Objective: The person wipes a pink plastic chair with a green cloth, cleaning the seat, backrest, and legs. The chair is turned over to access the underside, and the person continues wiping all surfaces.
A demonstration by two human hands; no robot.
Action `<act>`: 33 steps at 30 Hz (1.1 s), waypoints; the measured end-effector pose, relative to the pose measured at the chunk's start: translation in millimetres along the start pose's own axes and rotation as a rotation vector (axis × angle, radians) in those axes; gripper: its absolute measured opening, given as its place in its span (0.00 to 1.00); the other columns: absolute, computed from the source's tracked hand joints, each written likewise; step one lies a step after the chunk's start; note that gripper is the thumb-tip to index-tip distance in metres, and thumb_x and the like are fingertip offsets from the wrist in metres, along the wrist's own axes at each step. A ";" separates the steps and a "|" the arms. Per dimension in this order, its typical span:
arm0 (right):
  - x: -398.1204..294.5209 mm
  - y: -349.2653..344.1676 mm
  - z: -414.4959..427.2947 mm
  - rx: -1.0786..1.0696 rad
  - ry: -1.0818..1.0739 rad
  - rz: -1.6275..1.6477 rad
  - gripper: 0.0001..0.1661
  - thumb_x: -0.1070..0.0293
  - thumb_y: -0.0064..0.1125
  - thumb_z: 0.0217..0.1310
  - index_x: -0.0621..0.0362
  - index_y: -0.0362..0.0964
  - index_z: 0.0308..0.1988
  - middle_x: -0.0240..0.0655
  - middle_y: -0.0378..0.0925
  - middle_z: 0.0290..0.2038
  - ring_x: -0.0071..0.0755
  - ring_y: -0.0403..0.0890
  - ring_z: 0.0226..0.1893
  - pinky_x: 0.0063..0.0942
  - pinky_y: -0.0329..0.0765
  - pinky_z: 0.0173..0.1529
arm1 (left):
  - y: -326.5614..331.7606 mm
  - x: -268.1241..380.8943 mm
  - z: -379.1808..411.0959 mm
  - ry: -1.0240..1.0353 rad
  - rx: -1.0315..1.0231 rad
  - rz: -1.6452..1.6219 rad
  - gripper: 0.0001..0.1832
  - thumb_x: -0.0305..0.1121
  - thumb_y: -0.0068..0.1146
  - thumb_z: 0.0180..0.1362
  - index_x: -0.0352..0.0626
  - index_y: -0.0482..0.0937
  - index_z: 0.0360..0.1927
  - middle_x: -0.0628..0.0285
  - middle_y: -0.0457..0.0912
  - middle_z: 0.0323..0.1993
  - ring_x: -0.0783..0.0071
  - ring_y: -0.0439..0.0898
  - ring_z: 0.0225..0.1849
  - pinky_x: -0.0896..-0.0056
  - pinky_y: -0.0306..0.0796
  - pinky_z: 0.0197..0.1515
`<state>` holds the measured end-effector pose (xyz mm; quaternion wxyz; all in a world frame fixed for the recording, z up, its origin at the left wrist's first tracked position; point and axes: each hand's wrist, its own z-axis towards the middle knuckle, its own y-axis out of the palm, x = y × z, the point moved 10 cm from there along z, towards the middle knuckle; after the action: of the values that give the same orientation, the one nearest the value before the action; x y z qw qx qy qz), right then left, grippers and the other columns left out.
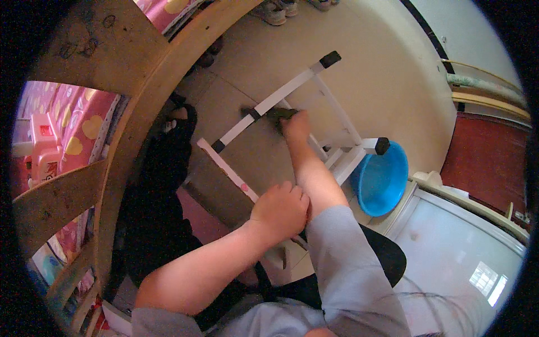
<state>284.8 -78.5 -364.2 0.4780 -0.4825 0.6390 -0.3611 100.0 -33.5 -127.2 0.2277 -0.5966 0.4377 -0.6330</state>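
Observation:
A white metal frame point(290, 87) with black end caps, perhaps an overturned stool or small table, lies tilted in front of me. My right hand point(296, 126) reaches inside it, holding a dark green cloth point(278, 115) against or close to one of its bars. My left hand point(281, 209) is curled by the near end of the pale side bar point(227, 168), close beside my right forearm. Its palm side is hidden, so whether it grips the bar cannot be made out.
A blue plastic basin point(385, 179) stands right of the frame, beside a white glass-topped appliance point(454, 248). On the left runs a wooden bed frame point(126, 139) with pink bedding point(80, 122). Shoes point(273, 12) sit on the tiled floor point(370, 63) at the far side. A reddish-brown panel point(484, 160) leans at right.

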 end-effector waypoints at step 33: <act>151.6 -257.1 -121.0 -0.375 -0.225 -0.224 0.27 0.73 0.57 0.47 0.57 0.72 0.51 0.51 0.78 0.47 0.58 0.77 0.50 0.44 0.74 0.53 | -1.6 -4.6 0.6 -0.040 -0.028 -0.040 0.13 0.42 0.56 0.51 0.43 0.80 0.31 0.57 0.80 0.33 0.57 0.80 0.41 0.56 0.78 0.42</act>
<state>226.8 -294.7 -132.6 0.4052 -0.6676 0.5802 -0.2311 101.8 -29.1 -128.4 0.2152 -0.6207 0.4301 -0.6192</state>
